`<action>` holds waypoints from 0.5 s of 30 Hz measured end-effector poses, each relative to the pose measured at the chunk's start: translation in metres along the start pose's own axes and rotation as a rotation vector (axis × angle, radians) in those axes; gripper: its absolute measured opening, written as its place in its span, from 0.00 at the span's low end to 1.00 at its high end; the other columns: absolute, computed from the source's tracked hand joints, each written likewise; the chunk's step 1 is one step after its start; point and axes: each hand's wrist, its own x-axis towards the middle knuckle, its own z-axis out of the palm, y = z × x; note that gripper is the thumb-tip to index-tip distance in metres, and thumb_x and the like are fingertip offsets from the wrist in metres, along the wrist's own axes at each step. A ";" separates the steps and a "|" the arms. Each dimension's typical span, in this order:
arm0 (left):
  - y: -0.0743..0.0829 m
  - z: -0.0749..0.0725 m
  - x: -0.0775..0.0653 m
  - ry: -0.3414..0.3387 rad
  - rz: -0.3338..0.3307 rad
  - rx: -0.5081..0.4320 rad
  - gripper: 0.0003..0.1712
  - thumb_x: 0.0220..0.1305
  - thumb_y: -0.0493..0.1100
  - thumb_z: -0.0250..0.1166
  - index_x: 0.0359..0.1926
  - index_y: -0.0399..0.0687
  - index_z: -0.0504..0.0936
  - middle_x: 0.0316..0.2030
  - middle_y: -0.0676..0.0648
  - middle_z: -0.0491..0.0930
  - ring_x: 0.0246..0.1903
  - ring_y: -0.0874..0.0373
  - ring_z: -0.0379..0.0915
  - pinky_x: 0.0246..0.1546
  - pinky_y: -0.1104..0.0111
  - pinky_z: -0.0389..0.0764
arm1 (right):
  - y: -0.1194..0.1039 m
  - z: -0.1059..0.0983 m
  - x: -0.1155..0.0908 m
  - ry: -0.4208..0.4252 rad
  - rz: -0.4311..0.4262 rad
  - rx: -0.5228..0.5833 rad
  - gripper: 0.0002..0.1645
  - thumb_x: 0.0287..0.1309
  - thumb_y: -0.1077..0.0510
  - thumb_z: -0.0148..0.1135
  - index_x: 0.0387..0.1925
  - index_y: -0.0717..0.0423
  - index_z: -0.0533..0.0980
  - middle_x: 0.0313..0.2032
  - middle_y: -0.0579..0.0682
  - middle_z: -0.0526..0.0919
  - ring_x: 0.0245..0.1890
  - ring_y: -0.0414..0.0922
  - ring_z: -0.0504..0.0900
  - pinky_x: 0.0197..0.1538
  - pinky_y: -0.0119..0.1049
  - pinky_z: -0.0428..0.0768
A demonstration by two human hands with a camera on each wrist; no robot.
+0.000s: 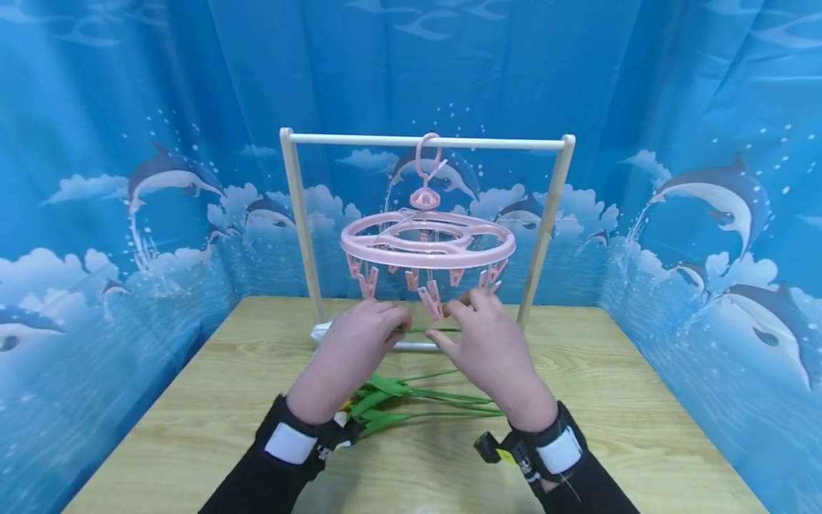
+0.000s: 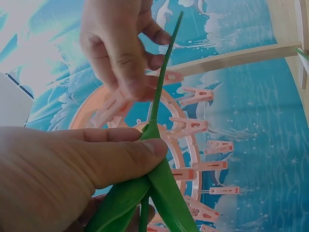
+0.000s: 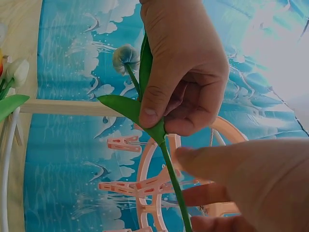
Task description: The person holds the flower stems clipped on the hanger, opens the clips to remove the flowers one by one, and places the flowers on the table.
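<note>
My left hand (image 1: pixel 362 339) pinches an artificial white tulip (image 3: pixel 126 59) between thumb and fingers, where its green leaves (image 2: pixel 166 193) join the stem. The bare stem (image 2: pixel 164 72) points toward my right hand (image 1: pixel 491 343). That hand's thumb and fingers are spread apart close to the stem and to the pink clothespins (image 1: pixel 430 298); whether a fingertip touches either is unclear. Above both hands hangs a round pink clip hanger (image 1: pixel 427 261), hooked over a rack's white bar (image 1: pixel 359 139). Its clips dangle around the rim.
More artificial tulips (image 1: pixel 385 401) lie on the wooden table (image 1: pixel 616 428) below my hands, stems toward the right; their blooms are mostly hidden by my left wrist. The rack's wooden posts (image 1: pixel 549 214) stand on both sides. A blue dolphin-print curtain (image 1: pixel 693 107) surrounds the table.
</note>
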 end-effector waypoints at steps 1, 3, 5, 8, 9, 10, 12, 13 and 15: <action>0.000 0.000 0.000 -0.005 -0.005 -0.002 0.08 0.66 0.43 0.79 0.45 0.59 0.90 0.40 0.58 0.92 0.42 0.60 0.87 0.47 0.66 0.90 | 0.000 0.000 0.000 -0.026 0.003 0.001 0.22 0.62 0.41 0.81 0.49 0.49 0.90 0.44 0.51 0.85 0.41 0.49 0.83 0.35 0.41 0.87; -0.001 0.000 0.000 -0.016 -0.018 -0.007 0.08 0.67 0.43 0.79 0.45 0.59 0.90 0.40 0.58 0.92 0.42 0.60 0.87 0.47 0.66 0.90 | 0.000 0.002 0.000 -0.057 0.003 0.011 0.18 0.62 0.44 0.82 0.48 0.49 0.90 0.46 0.52 0.86 0.43 0.50 0.85 0.38 0.43 0.89; -0.001 0.000 0.000 -0.028 -0.028 -0.012 0.08 0.67 0.43 0.79 0.44 0.59 0.90 0.40 0.58 0.92 0.42 0.60 0.87 0.46 0.66 0.90 | 0.001 0.003 0.000 -0.058 -0.007 0.027 0.14 0.63 0.49 0.82 0.47 0.49 0.90 0.47 0.52 0.86 0.44 0.51 0.85 0.40 0.44 0.90; -0.002 0.001 0.001 -0.045 -0.045 -0.014 0.08 0.67 0.42 0.79 0.44 0.59 0.90 0.40 0.57 0.92 0.41 0.60 0.87 0.45 0.67 0.90 | 0.001 0.004 -0.001 -0.027 -0.038 0.034 0.10 0.64 0.55 0.80 0.46 0.51 0.90 0.46 0.54 0.86 0.45 0.53 0.86 0.43 0.46 0.91; -0.002 0.001 0.001 -0.050 -0.050 -0.015 0.08 0.67 0.42 0.79 0.44 0.59 0.89 0.40 0.57 0.92 0.41 0.60 0.86 0.45 0.67 0.90 | 0.001 0.005 -0.001 -0.020 -0.044 0.036 0.09 0.65 0.57 0.80 0.45 0.51 0.90 0.46 0.54 0.86 0.45 0.53 0.86 0.43 0.45 0.91; -0.002 0.001 0.001 -0.057 -0.052 -0.015 0.08 0.68 0.42 0.79 0.44 0.58 0.89 0.40 0.57 0.92 0.41 0.60 0.86 0.45 0.67 0.90 | 0.001 0.005 -0.001 -0.019 -0.047 0.036 0.08 0.65 0.58 0.79 0.45 0.51 0.90 0.46 0.54 0.86 0.45 0.53 0.85 0.43 0.45 0.90; -0.002 0.001 0.002 -0.069 -0.061 -0.017 0.09 0.68 0.42 0.79 0.45 0.58 0.89 0.41 0.57 0.92 0.41 0.60 0.87 0.45 0.66 0.90 | 0.001 0.005 -0.002 -0.028 -0.043 0.034 0.06 0.66 0.59 0.78 0.44 0.50 0.91 0.45 0.53 0.86 0.45 0.53 0.84 0.42 0.44 0.89; -0.002 0.001 0.003 -0.075 -0.067 -0.020 0.09 0.68 0.43 0.79 0.46 0.58 0.88 0.41 0.57 0.92 0.42 0.59 0.87 0.46 0.66 0.91 | 0.001 0.005 -0.002 -0.038 -0.036 0.035 0.05 0.66 0.59 0.77 0.43 0.49 0.91 0.44 0.52 0.86 0.44 0.52 0.84 0.41 0.43 0.88; -0.002 0.000 0.003 -0.088 -0.078 -0.025 0.11 0.68 0.43 0.79 0.48 0.58 0.88 0.42 0.56 0.92 0.43 0.59 0.88 0.47 0.64 0.91 | 0.000 0.005 -0.001 -0.062 -0.020 0.031 0.05 0.67 0.60 0.77 0.42 0.49 0.91 0.42 0.50 0.86 0.43 0.51 0.83 0.39 0.41 0.85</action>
